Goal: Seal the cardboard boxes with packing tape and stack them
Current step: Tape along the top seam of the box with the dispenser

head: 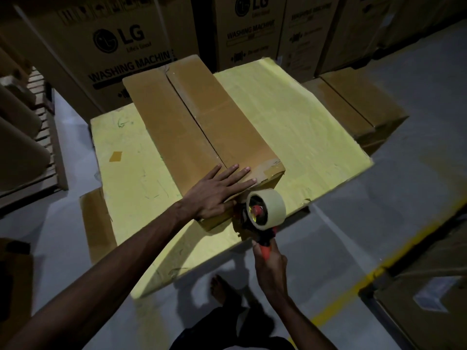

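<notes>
You stand in a dim storeroom hemmed in by cartons.
Ahead of you, tall washing-machine cartons (113,46) printed with LG logos stand side by side behind the yellow-covered worktop (303,127). The floor (417,122) is smooth pale grey, with a yellow line (353,291) painted across it on your right, beside more brown cartons (429,311). On your left is a slatted wooden pallet (50,147). The light is low, and dark shadows fall under the worktop's near edge.

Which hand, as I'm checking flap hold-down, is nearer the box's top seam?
Left. Left hand lies flat over the seam; right hand is off the cardboard box, gripping the tape dispenser.
</notes>
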{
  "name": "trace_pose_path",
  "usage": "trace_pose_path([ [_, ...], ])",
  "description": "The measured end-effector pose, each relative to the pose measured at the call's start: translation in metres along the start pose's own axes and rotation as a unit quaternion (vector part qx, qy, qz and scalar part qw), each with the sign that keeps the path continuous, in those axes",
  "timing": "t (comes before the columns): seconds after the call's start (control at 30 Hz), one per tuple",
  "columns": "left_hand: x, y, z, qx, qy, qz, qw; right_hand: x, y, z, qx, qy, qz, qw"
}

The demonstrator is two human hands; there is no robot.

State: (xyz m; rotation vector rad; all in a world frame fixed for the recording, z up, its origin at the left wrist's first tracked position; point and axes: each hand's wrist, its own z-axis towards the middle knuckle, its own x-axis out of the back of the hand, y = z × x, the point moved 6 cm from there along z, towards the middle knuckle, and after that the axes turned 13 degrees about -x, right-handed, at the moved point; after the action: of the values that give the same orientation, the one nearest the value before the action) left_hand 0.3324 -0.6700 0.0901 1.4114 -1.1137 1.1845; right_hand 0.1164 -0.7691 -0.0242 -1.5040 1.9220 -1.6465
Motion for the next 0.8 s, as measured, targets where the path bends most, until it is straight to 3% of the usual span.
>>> trace_pose_path([
  [0.1, -0.001, 0.003, 0.005, 0.001, -0.002, -0.002, 1.0, -0.003, 0.035, -0.005, -0.139, 0.002, 0.021, 0.99],
  [0.17, 0.0, 0.005, 0.005, 0.005, -0.002, 0.0, 1.0, -0.006, 0.061, 0.003, -0.16, -0.008, 0.003, 0.987],
  [0.3, -0.005, 0.009, 0.003, 0.017, -0.003, 0.008, 1.0, 0.0, 0.076, 0.008, -0.251, -0.026, 0.078, 0.964],
  [0.4, -0.003, 0.01, 0.0, 0.038, 0.019, -0.012, 0.999, 0.015, 0.059, 0.003, -0.331, -0.043, 0.213, 0.918],
  [0.5, -0.001, 0.019, -0.003, 0.113, 0.043, -0.004, 0.993, 0.038, 0.048, 0.019, -0.326, -0.023, 0.301, 0.896],
  [0.63, -0.01, 0.032, -0.006, 0.249, 0.09, 0.038, 0.964, 0.064, 0.027, 0.062, -0.285, 0.009, 0.334, 0.898],
  [0.8, -0.017, 0.038, -0.001, 0.271, 0.136, 0.087, 0.949, 0.07, -0.026, 0.114, -0.257, -0.053, 0.333, 0.906],
])
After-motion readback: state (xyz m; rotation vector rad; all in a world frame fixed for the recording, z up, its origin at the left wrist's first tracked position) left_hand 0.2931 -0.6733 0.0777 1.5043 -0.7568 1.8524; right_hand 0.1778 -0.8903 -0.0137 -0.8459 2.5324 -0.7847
